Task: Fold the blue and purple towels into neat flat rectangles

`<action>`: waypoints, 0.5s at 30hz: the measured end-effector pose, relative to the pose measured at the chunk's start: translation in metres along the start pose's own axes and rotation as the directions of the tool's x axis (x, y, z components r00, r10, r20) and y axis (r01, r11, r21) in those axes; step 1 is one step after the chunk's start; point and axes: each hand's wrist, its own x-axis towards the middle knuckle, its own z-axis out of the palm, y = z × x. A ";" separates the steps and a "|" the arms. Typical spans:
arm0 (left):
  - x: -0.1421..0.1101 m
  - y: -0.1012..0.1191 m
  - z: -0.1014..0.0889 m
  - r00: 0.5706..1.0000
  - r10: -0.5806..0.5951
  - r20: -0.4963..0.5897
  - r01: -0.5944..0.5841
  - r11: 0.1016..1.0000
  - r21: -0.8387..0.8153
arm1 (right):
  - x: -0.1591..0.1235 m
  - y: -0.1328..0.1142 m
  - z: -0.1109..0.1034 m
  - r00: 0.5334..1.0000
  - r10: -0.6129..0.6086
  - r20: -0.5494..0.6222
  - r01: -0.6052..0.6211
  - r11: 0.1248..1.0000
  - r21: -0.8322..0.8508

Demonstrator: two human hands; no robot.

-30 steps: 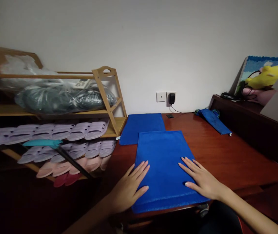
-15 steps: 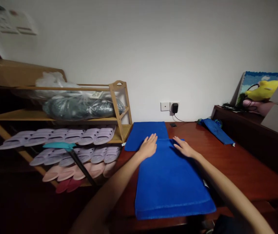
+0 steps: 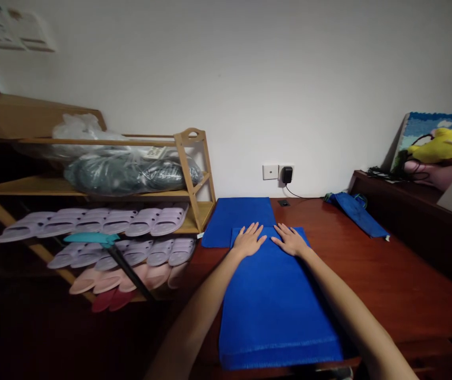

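My left hand (image 3: pixel 249 240) and right hand (image 3: pixel 290 240) lie flat, fingers loosely spread and grasping nothing, near the far edge of the front cloth (image 3: pixel 275 306); it lies beneath them on the desk (image 3: pixel 376 279); left of it, the rack (image 3: pixel 31 186) holds slippers (image 3: pixel 143 224) and a clear bag (image 3: pixel 119 175) with something dark inside.

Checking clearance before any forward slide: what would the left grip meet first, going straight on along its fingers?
Likely the farther blue rectangular cloth, lying flat on the reddish-brown wooden tabletop; the left grip might skim over it, as height is unclear.
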 end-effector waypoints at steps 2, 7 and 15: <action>-0.006 -0.008 -0.005 1.000 -0.018 0.006 0.018 1.000 -0.005 | -0.006 0.015 -0.004 0.999 0.051 0.002 -0.051 0.999 -0.004; -0.018 -0.031 -0.008 0.995 -0.098 0.006 0.099 0.995 -0.022 | -0.023 0.045 -0.010 0.985 0.171 -0.004 -0.171 0.985 0.007; -0.017 -0.063 -0.016 0.967 -0.232 -0.108 0.222 0.970 -0.101 | -0.018 0.063 -0.015 0.954 0.282 -0.100 -0.271 0.956 0.111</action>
